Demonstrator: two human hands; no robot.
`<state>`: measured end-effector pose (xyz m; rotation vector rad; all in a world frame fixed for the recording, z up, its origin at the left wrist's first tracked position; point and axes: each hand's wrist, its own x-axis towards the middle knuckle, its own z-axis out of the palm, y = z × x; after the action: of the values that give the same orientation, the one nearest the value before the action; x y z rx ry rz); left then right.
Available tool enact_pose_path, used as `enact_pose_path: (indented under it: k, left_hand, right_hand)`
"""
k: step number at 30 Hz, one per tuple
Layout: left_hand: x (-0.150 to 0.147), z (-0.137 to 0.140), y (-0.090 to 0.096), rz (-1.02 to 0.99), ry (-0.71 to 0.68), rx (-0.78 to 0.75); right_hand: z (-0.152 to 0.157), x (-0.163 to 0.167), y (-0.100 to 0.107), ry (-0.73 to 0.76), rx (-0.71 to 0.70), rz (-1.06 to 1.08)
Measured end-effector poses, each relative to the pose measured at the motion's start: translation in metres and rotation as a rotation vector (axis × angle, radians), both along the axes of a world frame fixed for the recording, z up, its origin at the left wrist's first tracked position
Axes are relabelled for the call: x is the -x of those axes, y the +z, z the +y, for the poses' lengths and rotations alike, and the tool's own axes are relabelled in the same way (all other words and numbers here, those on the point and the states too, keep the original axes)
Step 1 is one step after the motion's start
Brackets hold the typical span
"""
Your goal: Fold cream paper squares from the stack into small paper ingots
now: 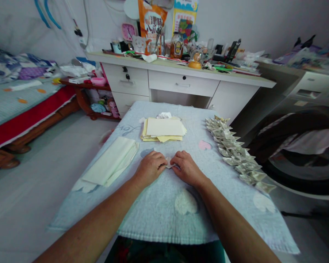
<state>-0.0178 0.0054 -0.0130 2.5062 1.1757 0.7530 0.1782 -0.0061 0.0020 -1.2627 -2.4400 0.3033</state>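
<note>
A small piece of folded paper [169,163] is pinched between my two hands above the middle of the cloth-covered table [164,208]. My left hand [152,164] grips its left side and my right hand [186,166] its right side. The fingers hide most of the paper, so its full shape cannot be made out. Just beyond my hands lies a stack of cream and yellow paper sheets [164,128], with a crumpled white paper [164,115] behind it. Rows of folded paper pieces [232,149] stand along the table's right side.
On the left of the table lies a folded pale sheet [109,162]. A white desk [183,82] crowded with jars and packets stands behind. To the right is a washing machine [301,86] with its door open; a bed [30,98] is at the left.
</note>
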Motion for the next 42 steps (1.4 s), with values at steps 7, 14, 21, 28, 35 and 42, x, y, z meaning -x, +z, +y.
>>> enact_pose_path:
  k: [7,14,21,28,35,42]
  left_hand:
    - [0.001,0.001,-0.003,0.027,0.010,0.018]
    - [0.000,0.003,-0.002,0.032,0.031,0.057]
    - [-0.001,0.001,0.001,0.046,0.209,0.082]
    - [0.000,0.003,0.003,0.041,0.222,0.139]
    - [-0.001,0.007,-0.001,0.070,0.275,0.129]
    - [-0.002,0.007,-0.001,0.094,0.302,0.129]
  right_hand:
    - [0.003,0.000,-0.005,0.035,0.030,0.075]
    - [0.005,0.002,-0.007,-0.031,0.068,0.094]
    - [0.005,0.005,-0.008,-0.146,0.126,0.116]
    - [0.005,0.006,-0.008,-0.242,0.165,0.110]
    - [0.005,0.008,-0.011,-0.300,0.118,0.043]
    - [0.010,0.012,-0.011,-0.348,0.105,-0.059]
